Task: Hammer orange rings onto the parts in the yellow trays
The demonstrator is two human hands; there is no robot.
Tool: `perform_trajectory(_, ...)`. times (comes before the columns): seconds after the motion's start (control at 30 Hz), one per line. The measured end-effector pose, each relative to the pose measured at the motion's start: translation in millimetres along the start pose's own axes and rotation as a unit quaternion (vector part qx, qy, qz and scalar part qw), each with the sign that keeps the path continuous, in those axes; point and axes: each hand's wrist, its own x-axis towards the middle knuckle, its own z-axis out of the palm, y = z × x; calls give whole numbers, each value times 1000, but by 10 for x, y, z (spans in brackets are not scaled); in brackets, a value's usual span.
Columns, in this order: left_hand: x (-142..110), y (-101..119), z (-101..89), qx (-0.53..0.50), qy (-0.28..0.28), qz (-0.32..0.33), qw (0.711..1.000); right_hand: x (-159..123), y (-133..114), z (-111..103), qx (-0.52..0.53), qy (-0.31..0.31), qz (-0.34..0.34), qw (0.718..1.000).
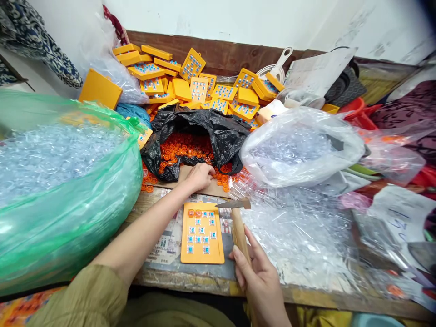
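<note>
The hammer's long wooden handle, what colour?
The wooden hammer handle is light brown; see the head view.

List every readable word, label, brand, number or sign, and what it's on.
Nothing reads with certainty.
White sheet, right: dark handwriting, tilted, too unclear to quote.
Printed sheet under the yellow panel: print too small.
Pale sheet, back right: faint marks, too blurred.

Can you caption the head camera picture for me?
Right hand holds a hammer; left hand by a black bag of orange pieces.

Wooden bench (147, 205), printed paper (166, 247), orange caps (150, 188), clear pieces (306, 236)
</note>
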Motion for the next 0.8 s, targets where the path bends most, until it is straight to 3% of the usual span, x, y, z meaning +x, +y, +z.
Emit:
perform_trajectory(0.43,-60,135,-19,28,-21,38,999,24,-56,18,15,-1,14,1000)
perform_trajectory(0.8,-284,-66,-35,19,2,65,998,33,-95,21,23,-20,16,999)
